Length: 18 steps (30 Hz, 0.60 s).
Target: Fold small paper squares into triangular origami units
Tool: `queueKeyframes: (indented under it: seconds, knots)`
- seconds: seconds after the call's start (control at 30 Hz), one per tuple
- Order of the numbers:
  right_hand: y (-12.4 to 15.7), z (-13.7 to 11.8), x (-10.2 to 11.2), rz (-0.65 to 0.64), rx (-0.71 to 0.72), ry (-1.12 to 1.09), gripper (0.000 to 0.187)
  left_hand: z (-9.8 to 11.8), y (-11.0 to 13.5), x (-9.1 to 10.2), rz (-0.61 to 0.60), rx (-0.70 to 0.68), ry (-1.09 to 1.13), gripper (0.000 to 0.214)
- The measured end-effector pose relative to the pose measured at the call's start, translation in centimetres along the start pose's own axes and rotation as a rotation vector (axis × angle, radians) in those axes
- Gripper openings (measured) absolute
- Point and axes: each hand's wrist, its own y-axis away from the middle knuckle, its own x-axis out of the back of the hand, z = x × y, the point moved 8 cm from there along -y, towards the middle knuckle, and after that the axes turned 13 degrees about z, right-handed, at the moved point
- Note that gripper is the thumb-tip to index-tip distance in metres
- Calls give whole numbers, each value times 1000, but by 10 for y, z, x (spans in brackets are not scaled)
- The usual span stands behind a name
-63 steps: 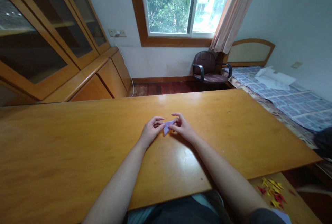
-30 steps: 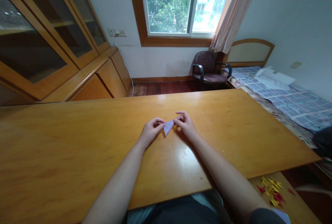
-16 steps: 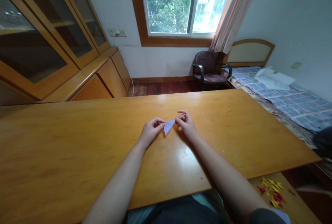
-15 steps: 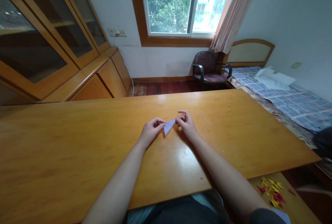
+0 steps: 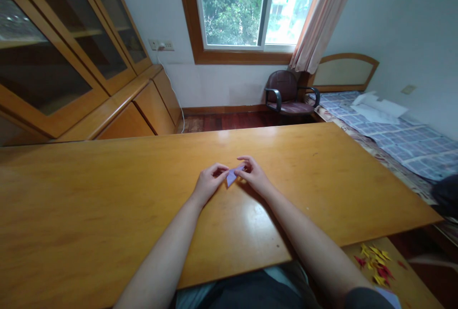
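A small piece of folded purple paper [image 5: 232,178] is held between my two hands, just above the wooden table [image 5: 118,194]. My left hand [image 5: 211,180] pinches its left corner between thumb and fingers. From the right, my right hand [image 5: 253,175] grips the paper, its thumb on the near face and the index finger curled above. The paper's lower point hangs toward me, and its right part is partly covered by my right fingers.
Lower right, a board [image 5: 417,275] beside the table bears several yellow and red folded paper pieces [image 5: 375,263] and a light purple sheet [image 5: 390,297]. Beyond the table stand a chair [image 5: 286,92] and a bed [image 5: 408,142]; a cabinet [image 5: 118,113] is at left.
My right hand has slid left and slightly down along the paper, nearer my left hand, covering more of it. My left hand has barely moved.
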Motion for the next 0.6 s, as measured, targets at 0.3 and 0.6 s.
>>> queueKeyframes:
  seconds: [0.3,0.6]
  knots:
    - [-2,1,3,21,-9,-65,46,-3,0,2,14,26,43,21]
    - [-2,-1,3,41,-47,-114,45,-1,1,0,-1,49,74,22]
